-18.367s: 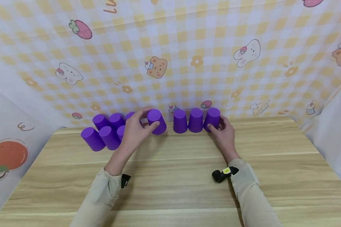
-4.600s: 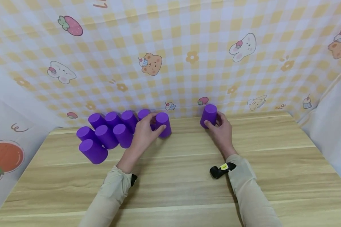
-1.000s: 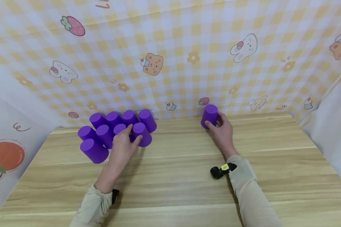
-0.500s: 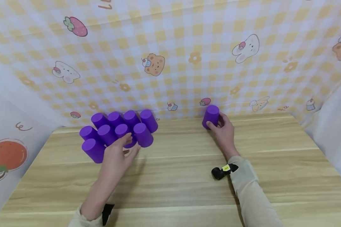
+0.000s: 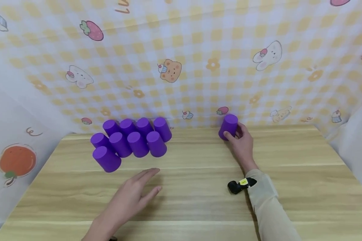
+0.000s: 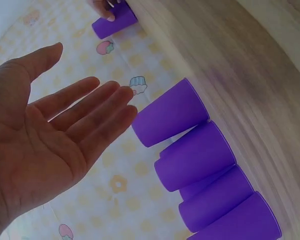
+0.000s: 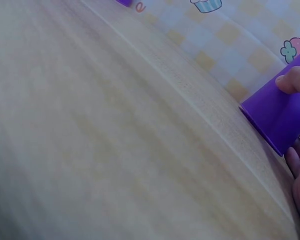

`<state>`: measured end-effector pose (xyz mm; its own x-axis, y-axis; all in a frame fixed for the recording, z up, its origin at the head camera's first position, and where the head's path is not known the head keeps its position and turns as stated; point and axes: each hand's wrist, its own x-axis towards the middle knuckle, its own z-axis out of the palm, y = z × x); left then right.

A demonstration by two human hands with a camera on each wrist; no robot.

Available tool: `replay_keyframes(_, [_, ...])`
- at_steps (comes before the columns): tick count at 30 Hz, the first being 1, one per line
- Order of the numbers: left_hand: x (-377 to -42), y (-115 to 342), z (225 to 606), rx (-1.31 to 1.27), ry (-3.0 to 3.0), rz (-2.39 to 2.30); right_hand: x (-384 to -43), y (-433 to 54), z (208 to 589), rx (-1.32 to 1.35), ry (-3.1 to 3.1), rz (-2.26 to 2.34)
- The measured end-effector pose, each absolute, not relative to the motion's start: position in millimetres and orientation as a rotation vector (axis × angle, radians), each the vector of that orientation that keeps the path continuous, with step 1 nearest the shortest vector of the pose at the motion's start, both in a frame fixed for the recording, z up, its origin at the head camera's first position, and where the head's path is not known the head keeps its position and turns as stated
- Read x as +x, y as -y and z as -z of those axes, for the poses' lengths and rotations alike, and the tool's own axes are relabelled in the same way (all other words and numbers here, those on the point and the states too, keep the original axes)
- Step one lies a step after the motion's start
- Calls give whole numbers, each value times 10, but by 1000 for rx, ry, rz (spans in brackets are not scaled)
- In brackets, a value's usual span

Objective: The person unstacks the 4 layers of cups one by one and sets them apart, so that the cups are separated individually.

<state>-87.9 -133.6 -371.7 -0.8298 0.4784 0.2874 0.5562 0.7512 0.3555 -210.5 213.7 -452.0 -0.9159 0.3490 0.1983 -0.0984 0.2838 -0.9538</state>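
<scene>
At the back right of the table, my right hand [image 5: 243, 147] grips an upside-down purple cup [image 5: 228, 126], thumb on its near side. The right wrist view shows that cup [image 7: 277, 112] at its right edge, its rim down at the tabletop. My left hand [image 5: 129, 195] holds nothing; its fingers reach out loosely above the wood in front of the cup group. In the left wrist view its palm [image 6: 45, 155] faces the camera, thumb apart. Several more upside-down purple cups stand close together at left: a back row, a middle row ending in a cup [image 5: 157, 144], and one front cup [image 5: 107, 160].
Behind the wooden table [image 5: 199, 187], a yellow checked cloth [image 5: 193, 83] with cartoon prints hangs close to the back row. A white cloth [image 5: 12, 113] borders the left side. A black wrist camera [image 5: 236, 186] sits at the right cuff.
Since the oldest frame, cups from the middle have joined the left group. My left hand has let go of the middle row's end cup and drawn back nearer. The right hand keeps its cup.
</scene>
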Motion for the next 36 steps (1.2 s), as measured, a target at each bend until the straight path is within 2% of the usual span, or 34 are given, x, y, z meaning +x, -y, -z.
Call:
replay_keyframes(17, [-841,1291,3739,-871,2786,533,-2099,-2122,4386,-245,2083,-1727])
replay_keyframes(25, [-804,1324,3662,-1055,2743,510,-2022,-1931,4002,-45,2089,-1811])
replay_keyframes(36, [-736,1296,3617,-1178,2684,456,-1828,-1383,3623,300,2239,-1859])
